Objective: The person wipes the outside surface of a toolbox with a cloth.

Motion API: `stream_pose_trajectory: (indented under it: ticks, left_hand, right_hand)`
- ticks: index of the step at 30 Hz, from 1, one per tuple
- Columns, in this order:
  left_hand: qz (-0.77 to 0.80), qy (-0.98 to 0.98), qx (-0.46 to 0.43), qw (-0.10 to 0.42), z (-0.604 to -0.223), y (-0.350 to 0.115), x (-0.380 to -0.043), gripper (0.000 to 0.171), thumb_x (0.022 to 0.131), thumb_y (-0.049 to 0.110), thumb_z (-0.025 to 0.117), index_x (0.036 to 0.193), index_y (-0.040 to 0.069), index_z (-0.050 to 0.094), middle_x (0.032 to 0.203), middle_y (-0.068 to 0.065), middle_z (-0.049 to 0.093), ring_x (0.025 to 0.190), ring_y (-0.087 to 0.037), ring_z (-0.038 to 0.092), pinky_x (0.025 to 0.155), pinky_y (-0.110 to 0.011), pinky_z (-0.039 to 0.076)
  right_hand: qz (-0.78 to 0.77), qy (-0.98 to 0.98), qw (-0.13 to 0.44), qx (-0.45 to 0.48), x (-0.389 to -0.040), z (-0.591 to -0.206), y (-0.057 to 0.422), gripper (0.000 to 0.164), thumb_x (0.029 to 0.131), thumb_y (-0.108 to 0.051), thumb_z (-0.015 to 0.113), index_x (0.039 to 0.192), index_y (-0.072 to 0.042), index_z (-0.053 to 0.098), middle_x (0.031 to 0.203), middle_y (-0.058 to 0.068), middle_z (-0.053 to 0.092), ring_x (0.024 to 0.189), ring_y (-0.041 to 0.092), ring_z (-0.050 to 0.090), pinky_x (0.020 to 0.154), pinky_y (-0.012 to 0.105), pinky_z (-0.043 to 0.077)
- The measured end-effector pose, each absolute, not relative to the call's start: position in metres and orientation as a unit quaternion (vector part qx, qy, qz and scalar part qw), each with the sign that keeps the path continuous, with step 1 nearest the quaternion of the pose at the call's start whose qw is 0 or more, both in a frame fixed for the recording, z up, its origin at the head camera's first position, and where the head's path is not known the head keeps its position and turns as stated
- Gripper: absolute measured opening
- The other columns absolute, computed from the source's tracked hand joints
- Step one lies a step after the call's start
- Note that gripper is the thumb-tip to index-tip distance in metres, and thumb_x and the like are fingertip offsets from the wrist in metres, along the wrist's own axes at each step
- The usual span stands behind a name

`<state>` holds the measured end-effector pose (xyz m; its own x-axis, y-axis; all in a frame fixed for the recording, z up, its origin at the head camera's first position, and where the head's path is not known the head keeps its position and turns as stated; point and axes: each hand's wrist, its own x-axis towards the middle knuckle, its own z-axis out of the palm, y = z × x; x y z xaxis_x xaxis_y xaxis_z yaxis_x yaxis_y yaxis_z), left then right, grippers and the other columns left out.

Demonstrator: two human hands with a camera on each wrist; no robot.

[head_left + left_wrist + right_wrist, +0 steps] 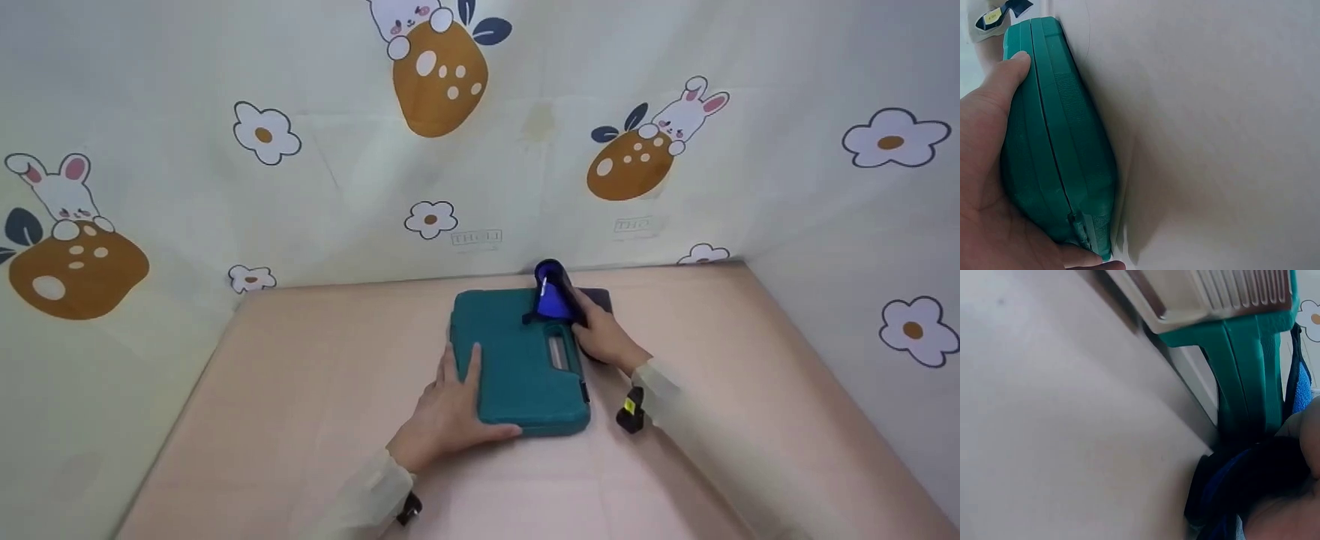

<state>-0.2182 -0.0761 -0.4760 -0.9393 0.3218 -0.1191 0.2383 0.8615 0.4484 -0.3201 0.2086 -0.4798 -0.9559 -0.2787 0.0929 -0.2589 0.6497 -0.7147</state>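
A teal plastic carry case (517, 382) lies flat on the table, its handle along the right side. My left hand (450, 412) is spread over its near left corner. The left thumb (1013, 70) lies along the case's near side wall, and the other fingers reach along the left edge. My right hand (606, 337) grips a blue fabric piece with black edging (553, 301) at the far right corner. This piece overlaps the case top and wraps by the handle (1244, 382). The right palm hides part of the fabric.
A pale pink cloth covers the table (322, 390). Behind it hangs a cream curtain (337, 202) printed with rabbits and flowers, close to the case's far edge. A ribbed latch (1247, 289) shows on the case's handle side.
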Motion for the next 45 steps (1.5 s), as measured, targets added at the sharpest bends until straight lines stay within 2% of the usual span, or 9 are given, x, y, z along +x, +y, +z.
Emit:
stream_pose_trajectory:
  ticks: [8,15,23,30,45]
  left_hand:
    - [0.201,0.964,0.158,0.078,-0.477,-0.077,-0.218,0.136,0.068,0.088,0.065,0.165,0.015,0.005,0.163,-0.032,-0.004,0.139,-0.054,0.033,0.107,-0.062,0.034]
    - [0.206,0.963,0.149,0.086,-0.476,-0.077,-0.217,0.137,0.067,0.089,0.066,0.165,0.017,0.004,0.163,-0.03,-0.005,0.138,-0.054,0.034,0.108,-0.062,0.034]
    - [0.211,0.962,0.148,0.087,-0.478,-0.077,-0.217,0.137,0.066,0.09,0.065,0.165,0.017,0.005,0.163,-0.03,-0.004,0.137,-0.054,0.035,0.106,-0.063,0.035]
    - [0.209,0.963,0.151,0.082,-0.478,-0.077,-0.217,0.137,0.066,0.09,0.065,0.165,0.017,0.005,0.163,-0.03,-0.004,0.137,-0.053,0.035,0.106,-0.062,0.035]
    - [0.224,0.958,0.156,0.082,-0.477,-0.077,-0.217,0.136,0.067,0.087,0.067,0.165,0.016,0.004,0.163,-0.03,-0.006,0.139,-0.053,0.033,0.108,-0.062,0.032]
  right_hand:
    - [-0.398,0.905,0.013,-0.15,-0.311,-0.482,0.211,0.065,0.103,-0.001,0.045,0.16,0.004,0.014,0.16,0.028,0.025,0.145,0.042,0.027,0.116,0.053,0.021]
    - [-0.401,0.905,0.03,-0.14,-0.303,-0.482,0.211,0.066,0.103,-0.002,0.046,0.161,0.0,0.015,0.162,0.023,0.025,0.147,0.038,0.026,0.117,0.051,0.021]
    - [-0.392,0.908,0.017,-0.148,-0.297,-0.484,0.214,0.064,0.102,0.0,0.048,0.159,0.003,0.02,0.158,0.027,0.03,0.144,0.041,0.03,0.115,0.053,0.024]
    - [-0.392,0.909,0.02,-0.14,-0.293,-0.484,0.215,0.063,0.102,-0.001,0.049,0.159,0.002,0.024,0.158,0.025,0.032,0.144,0.039,0.031,0.114,0.052,0.026]
    - [-0.382,0.91,0.009,-0.162,-0.28,-0.484,0.219,0.059,0.1,0.002,0.051,0.155,0.006,0.032,0.154,0.026,0.039,0.141,0.04,0.037,0.112,0.053,0.03]
